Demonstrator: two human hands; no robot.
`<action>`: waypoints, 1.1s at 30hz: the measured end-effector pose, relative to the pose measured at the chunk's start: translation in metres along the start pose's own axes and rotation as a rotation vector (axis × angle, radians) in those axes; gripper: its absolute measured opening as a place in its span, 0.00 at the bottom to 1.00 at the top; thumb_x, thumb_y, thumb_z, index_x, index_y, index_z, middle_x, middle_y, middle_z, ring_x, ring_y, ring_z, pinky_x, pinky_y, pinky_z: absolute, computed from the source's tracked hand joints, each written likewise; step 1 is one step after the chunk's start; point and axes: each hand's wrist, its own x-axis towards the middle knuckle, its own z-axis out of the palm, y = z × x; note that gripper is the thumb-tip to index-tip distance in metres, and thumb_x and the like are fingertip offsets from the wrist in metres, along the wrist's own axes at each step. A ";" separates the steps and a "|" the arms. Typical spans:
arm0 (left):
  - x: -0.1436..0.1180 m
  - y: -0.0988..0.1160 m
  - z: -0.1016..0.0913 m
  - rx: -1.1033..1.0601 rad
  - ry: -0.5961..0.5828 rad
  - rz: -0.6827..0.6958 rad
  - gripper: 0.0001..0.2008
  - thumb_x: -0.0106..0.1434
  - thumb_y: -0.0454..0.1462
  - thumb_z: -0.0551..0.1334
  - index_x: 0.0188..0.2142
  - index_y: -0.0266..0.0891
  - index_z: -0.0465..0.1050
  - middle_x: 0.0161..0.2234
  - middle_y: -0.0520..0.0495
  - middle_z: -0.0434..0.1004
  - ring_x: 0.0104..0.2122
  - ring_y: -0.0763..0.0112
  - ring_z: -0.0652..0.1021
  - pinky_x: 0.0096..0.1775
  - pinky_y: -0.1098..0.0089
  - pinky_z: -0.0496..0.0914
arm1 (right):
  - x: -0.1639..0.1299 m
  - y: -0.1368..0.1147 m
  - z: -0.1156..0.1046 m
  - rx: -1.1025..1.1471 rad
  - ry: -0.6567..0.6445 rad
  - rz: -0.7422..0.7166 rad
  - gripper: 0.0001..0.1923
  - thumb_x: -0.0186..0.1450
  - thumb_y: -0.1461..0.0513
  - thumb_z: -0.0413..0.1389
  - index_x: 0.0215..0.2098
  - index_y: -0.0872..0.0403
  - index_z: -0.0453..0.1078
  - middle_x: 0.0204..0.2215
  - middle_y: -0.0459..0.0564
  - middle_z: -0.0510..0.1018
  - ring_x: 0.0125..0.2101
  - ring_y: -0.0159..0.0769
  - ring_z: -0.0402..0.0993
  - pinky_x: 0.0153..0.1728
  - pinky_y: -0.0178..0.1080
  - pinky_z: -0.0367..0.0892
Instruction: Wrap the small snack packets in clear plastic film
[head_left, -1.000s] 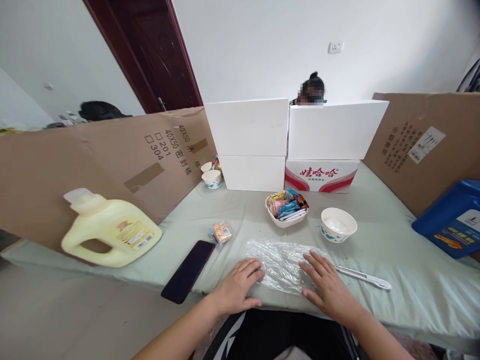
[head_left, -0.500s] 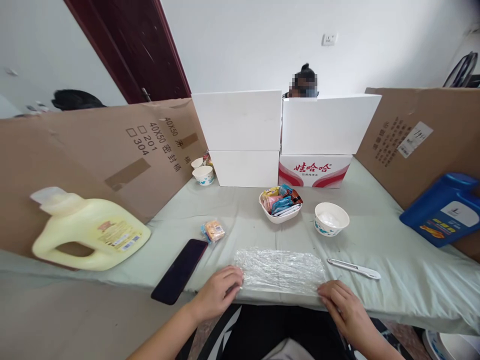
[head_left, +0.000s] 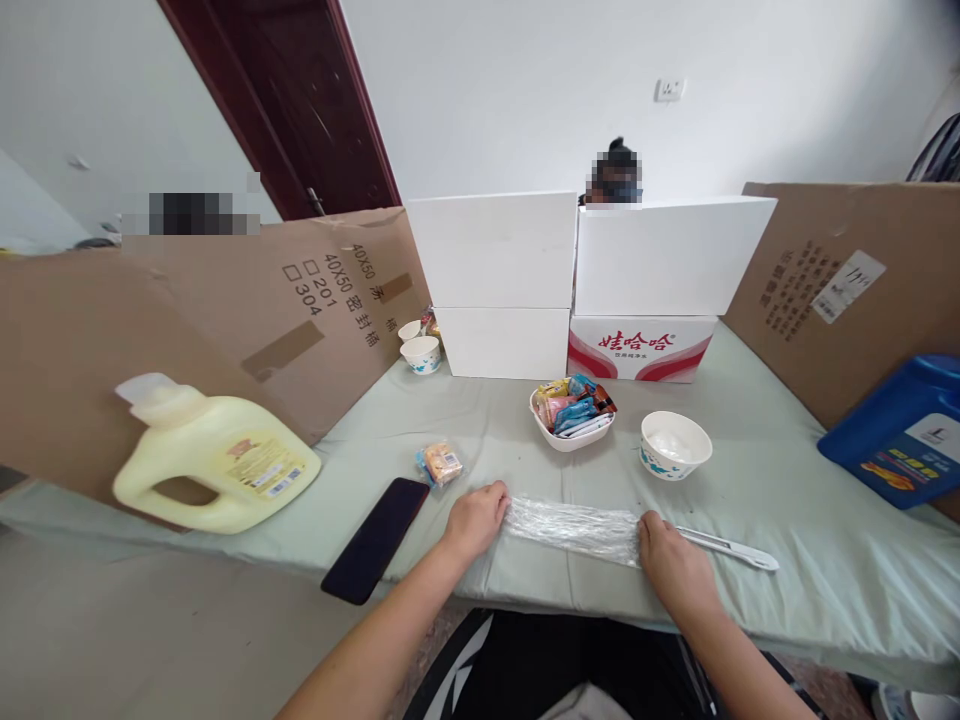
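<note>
A sheet of clear plastic wrap (head_left: 574,526) lies folded into a narrow strip on the pale green tablecloth (head_left: 787,500), near the front edge. My left hand (head_left: 474,520) pinches its left end. The right end is gripped by my right hand (head_left: 671,562). Just right of that hand lies a white-handled knife (head_left: 731,549). Beyond the wrap stand a white bowl of wrapped snacks (head_left: 571,412) and a paper cup with white contents (head_left: 675,446).
A black phone (head_left: 376,538) and a small snack packet (head_left: 441,463) lie left of my left hand. A yellow jug (head_left: 214,464) lies far left, a blue jug (head_left: 900,432) far right. Cardboard sheets and white boxes (head_left: 499,285) wall the table; a person sits behind them.
The wrap went from a flat sheet under my palms to a narrow strip. Both hands moved to its ends and closed on it.
</note>
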 end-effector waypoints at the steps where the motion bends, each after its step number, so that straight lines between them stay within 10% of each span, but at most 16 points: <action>1: 0.001 0.000 -0.001 0.010 -0.009 -0.006 0.07 0.69 0.36 0.54 0.41 0.41 0.70 0.38 0.47 0.79 0.39 0.65 0.79 0.38 0.70 0.66 | 0.001 -0.001 0.000 -0.017 -0.002 -0.003 0.13 0.72 0.61 0.40 0.38 0.54 0.65 0.32 0.52 0.78 0.31 0.39 0.78 0.25 0.35 0.57; 7: 0.006 0.001 -0.003 0.042 -0.020 -0.070 0.12 0.68 0.36 0.56 0.50 0.42 0.66 0.42 0.45 0.79 0.42 0.63 0.78 0.40 0.69 0.66 | 0.001 0.001 0.008 -0.032 0.022 -0.045 0.10 0.71 0.64 0.43 0.40 0.54 0.66 0.33 0.53 0.78 0.32 0.39 0.78 0.26 0.36 0.59; 16: 0.010 -0.001 -0.001 0.053 -0.009 -0.129 0.13 0.69 0.37 0.55 0.52 0.41 0.65 0.40 0.45 0.79 0.41 0.63 0.79 0.39 0.69 0.67 | -0.007 0.016 0.027 0.015 0.451 -0.223 0.13 0.67 0.65 0.45 0.48 0.57 0.65 0.35 0.53 0.79 0.37 0.41 0.75 0.41 0.40 0.64; 23: -0.001 0.012 -0.012 0.077 0.147 -0.083 0.12 0.68 0.36 0.53 0.49 0.37 0.69 0.47 0.39 0.74 0.48 0.56 0.73 0.49 0.60 0.65 | -0.013 0.014 0.004 0.010 0.364 -0.200 0.14 0.69 0.58 0.47 0.46 0.56 0.69 0.39 0.57 0.76 0.41 0.46 0.70 0.44 0.46 0.63; 27: -0.019 0.047 0.003 -0.033 0.297 0.196 0.14 0.68 0.34 0.51 0.48 0.38 0.72 0.49 0.39 0.73 0.52 0.55 0.70 0.54 0.55 0.63 | -0.018 -0.015 -0.007 0.118 0.345 -0.404 0.20 0.70 0.53 0.46 0.52 0.55 0.69 0.50 0.58 0.73 0.53 0.48 0.65 0.55 0.51 0.56; 30: -0.027 0.066 0.024 -0.073 0.161 0.399 0.21 0.69 0.41 0.52 0.60 0.38 0.63 0.61 0.40 0.63 0.62 0.53 0.61 0.60 0.51 0.56 | -0.016 -0.036 0.002 0.150 0.166 -0.686 0.31 0.67 0.47 0.48 0.64 0.54 0.58 0.61 0.57 0.64 0.63 0.50 0.53 0.61 0.55 0.47; 33: -0.028 0.058 0.033 -0.021 0.013 0.373 0.33 0.67 0.50 0.54 0.66 0.38 0.53 0.67 0.38 0.50 0.66 0.50 0.52 0.63 0.48 0.50 | -0.014 -0.033 0.016 0.129 0.031 -0.672 0.42 0.64 0.40 0.46 0.68 0.56 0.49 0.66 0.59 0.54 0.66 0.51 0.45 0.62 0.56 0.45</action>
